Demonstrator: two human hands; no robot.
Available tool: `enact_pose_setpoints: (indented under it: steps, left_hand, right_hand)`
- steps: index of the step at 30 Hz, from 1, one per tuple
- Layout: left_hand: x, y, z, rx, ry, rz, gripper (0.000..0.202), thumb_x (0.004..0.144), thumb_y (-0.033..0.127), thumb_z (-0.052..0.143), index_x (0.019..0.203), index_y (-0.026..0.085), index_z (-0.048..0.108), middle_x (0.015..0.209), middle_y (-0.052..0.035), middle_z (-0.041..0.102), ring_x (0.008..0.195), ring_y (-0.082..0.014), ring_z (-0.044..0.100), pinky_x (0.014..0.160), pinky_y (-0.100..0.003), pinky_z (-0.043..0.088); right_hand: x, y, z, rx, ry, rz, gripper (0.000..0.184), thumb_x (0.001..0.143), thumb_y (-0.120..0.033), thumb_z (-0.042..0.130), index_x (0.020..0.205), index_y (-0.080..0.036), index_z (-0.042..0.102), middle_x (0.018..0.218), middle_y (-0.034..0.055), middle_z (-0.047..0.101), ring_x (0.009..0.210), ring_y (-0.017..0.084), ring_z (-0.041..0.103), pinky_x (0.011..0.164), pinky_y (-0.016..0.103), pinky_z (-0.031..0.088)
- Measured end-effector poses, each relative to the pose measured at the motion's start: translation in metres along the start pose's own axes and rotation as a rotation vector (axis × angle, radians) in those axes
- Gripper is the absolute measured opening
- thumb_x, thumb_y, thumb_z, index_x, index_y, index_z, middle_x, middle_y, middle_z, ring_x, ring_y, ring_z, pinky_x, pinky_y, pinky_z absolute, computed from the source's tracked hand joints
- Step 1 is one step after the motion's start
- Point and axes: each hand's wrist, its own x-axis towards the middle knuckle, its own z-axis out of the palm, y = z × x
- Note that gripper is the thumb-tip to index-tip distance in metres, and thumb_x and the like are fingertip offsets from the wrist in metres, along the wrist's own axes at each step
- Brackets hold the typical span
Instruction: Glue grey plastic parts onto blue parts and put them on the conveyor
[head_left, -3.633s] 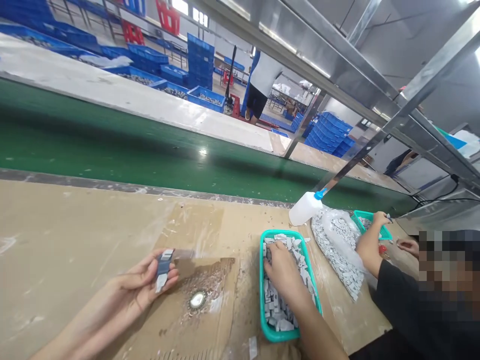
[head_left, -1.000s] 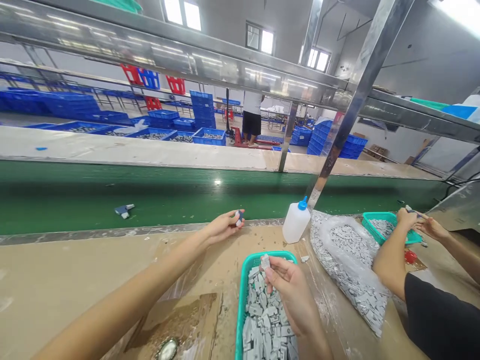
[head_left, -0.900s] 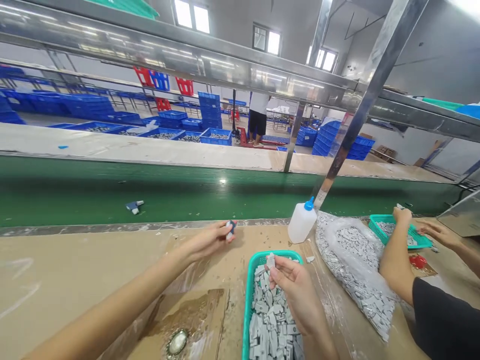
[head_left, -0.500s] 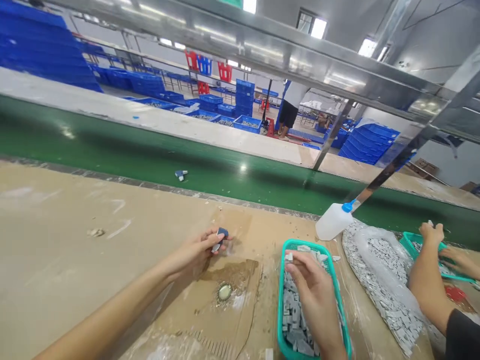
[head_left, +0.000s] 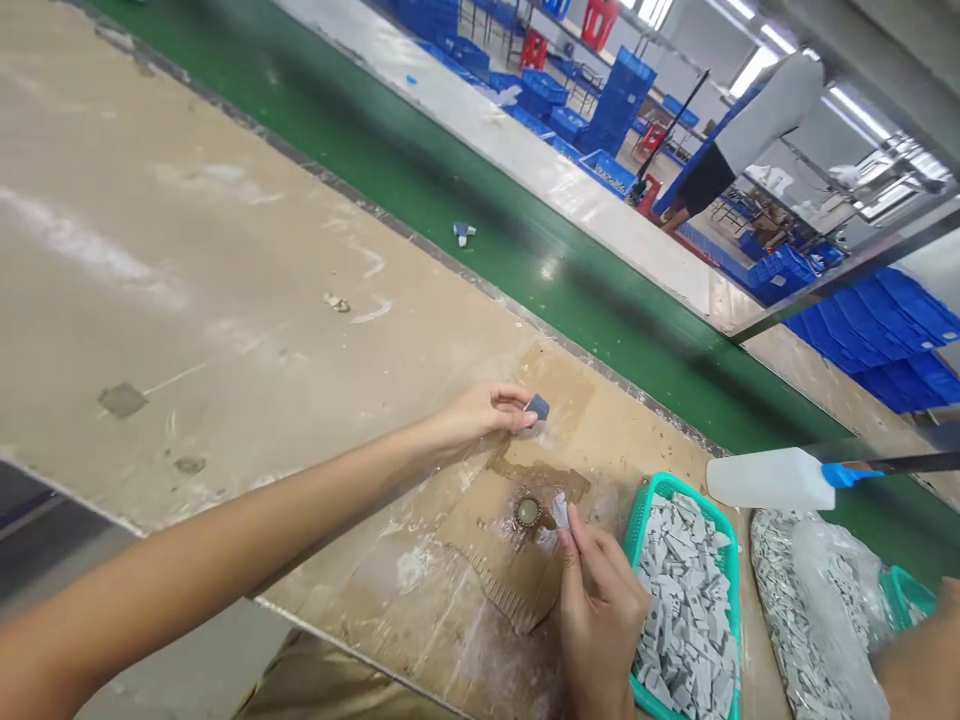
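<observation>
Two bare hands working near counter [head_left: 187, 300] front edge, by green belt [head_left: 570, 310]: L hand [head_left: 487, 415] nearly closed, pinching small dark-blue piece [head_left: 537, 407] betw. thumb & fingers; R hand [head_left: 600, 610] part-closed, pinching small grey piece [head_left: 560, 511] at fingertips, over wet-stained cardboard sheet [head_left: 480, 590]. Teal basket [head_left: 660, 487] holding heaped grey pieces [head_left: 686, 610] sitting just right of R hand. Firm fingertip pinch, away from palm, is giving best control. Squeeze bottle [head_left: 765, 478] lying beyond basket.
</observation>
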Motion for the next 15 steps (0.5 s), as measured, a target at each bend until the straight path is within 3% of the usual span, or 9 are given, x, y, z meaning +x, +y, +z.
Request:
enact_pose_setpoints:
  steps: [8,15]
  left_hand:
    - [0.0063,-0.0061,-0.0014,-0.019,-0.063,0.039,0.013,0.068,0.009,0.077,0.081,0.01,0.075,0.076,-0.0047,0.069,0.07,-0.0107,0.058,0.077,-0.026,0.046]
    - [0.0086,-0.0081,-0.0048,0.115,-0.073,0.122,0.013,0.072,0.014,0.077,0.085,0.011,0.076,0.075,-0.0031,0.067,0.069,-0.0106,0.056,0.074,-0.027,0.043]
  right_hand:
    - [-0.0059,0.0029,0.0066,-0.162,-0.102,-0.081,0.033,0.096,-0.013,0.059,0.125,-0.022,0.07,0.094,0.0068,0.073,0.081,0.015,0.069,0.076,0.025,0.056]
    - [-0.0071,0.0035,0.0079,-0.223,-0.154,-0.13,0.043,0.093,-0.005,0.061,0.13,-0.028,0.066,0.098,0.0051,0.073,0.085,0.015,0.069,0.078,0.027,0.055]
